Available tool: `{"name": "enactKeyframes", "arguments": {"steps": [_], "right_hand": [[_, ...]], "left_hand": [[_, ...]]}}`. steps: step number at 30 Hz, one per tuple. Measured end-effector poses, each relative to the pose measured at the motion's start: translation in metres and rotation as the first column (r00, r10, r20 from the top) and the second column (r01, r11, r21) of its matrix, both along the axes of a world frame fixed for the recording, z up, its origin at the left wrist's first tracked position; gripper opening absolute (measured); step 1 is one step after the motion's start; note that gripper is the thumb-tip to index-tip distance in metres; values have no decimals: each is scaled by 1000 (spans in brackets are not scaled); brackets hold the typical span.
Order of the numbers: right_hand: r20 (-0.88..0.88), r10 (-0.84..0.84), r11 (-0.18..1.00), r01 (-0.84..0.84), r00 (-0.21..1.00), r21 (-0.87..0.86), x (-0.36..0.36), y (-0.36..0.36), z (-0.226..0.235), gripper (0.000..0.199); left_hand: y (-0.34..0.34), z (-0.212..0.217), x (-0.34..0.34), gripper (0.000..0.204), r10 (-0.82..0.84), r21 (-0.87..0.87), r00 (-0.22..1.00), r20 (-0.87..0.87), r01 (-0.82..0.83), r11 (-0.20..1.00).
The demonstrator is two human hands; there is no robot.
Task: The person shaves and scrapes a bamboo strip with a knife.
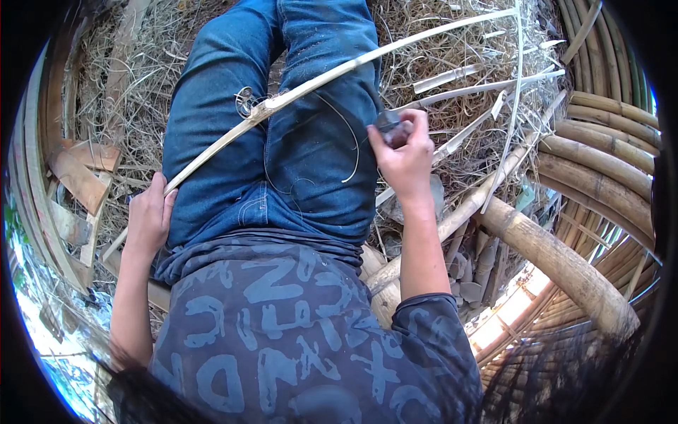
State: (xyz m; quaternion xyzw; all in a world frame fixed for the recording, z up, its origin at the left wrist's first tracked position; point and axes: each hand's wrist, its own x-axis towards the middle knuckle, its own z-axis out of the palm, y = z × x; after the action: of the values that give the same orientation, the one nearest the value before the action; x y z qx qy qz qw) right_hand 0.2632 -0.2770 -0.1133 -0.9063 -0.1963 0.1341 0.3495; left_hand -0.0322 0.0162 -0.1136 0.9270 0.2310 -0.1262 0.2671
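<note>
A long pale bamboo strip (321,86) runs across my thighs, from beside my left hip up to the far right. Partway along it sits a knot (263,107) with a few curled shavings. My left hand (150,215) is closed round the strip near its lower end, next to my left thigh. Beside my right thigh, my right hand (406,152) grips a dark knife (388,120); its blade is blurred and hard to make out. This hand is apart from the strip.
Shavings (138,85) cover the ground on both sides of my legs. More split strips (487,86) lie to the right, near a thick bamboo pole (558,261) and stacked bamboo poles (600,166). Flat wood pieces (78,177) lie at the left.
</note>
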Motion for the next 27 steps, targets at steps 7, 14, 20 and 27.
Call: {"name": "enactKeyframes", "arguments": {"steps": [7, 14, 20, 27], "right_hand": [[-3, 142, 988, -142, 990, 56, 0, 16, 18, 43], [-5, 318, 916, -308, 948, -257, 12, 13, 24, 54], [193, 396, 908, -352, 898, -226, 2, 9, 2, 53], [195, 396, 913, -361, 898, -191, 8, 12, -13, 53]], "left_hand": [[-10, 44, 17, 17, -46, 23, 995, -85, 48, 999], [-34, 81, 19, 18, -78, 18, 990, -119, 81, 997], [-42, 77, 8, 18, -86, -89, 986, -142, 73, 993], [-57, 80, -1, 14, -18, -154, 992, -125, -1, 988]]}}
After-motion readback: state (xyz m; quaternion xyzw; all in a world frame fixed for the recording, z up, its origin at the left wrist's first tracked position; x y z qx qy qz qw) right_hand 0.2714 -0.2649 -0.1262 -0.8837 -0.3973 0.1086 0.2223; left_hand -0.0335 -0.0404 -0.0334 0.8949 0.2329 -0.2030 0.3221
